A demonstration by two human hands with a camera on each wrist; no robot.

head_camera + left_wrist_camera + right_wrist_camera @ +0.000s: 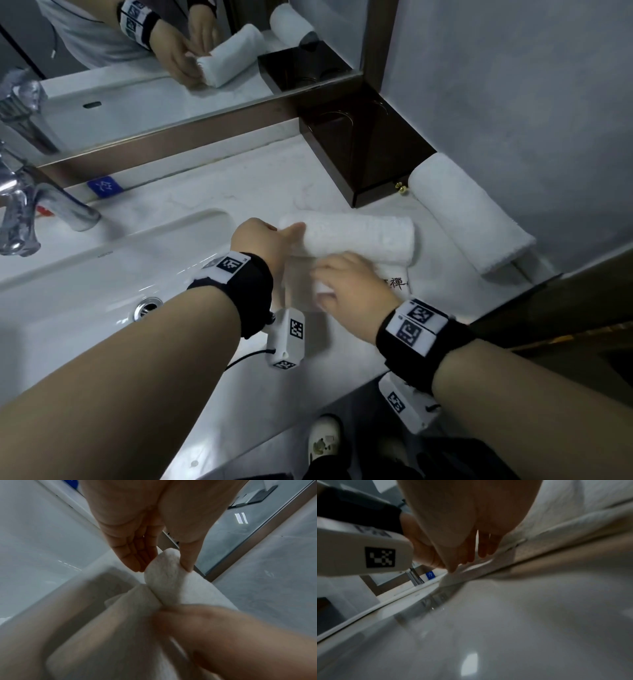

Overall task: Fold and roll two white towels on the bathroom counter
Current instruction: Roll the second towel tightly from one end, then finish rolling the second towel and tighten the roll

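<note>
One towel (469, 212) lies already rolled on the counter (246, 185) by the wall, and the second towel (356, 236) is almost rolled: the left hand (263, 236) pinches its end, the right hand (349, 284) presses the remaining flat part with straight fingers

left hand (137, 536) pinching towel roll (164, 577)

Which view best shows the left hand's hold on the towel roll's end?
Left wrist. The left hand pinches the roll by its end, thumb on one side, fingers on the other. In the head view the wrist hides most of the hold. The right wrist view shows the left hand only partly, blurred.
</note>
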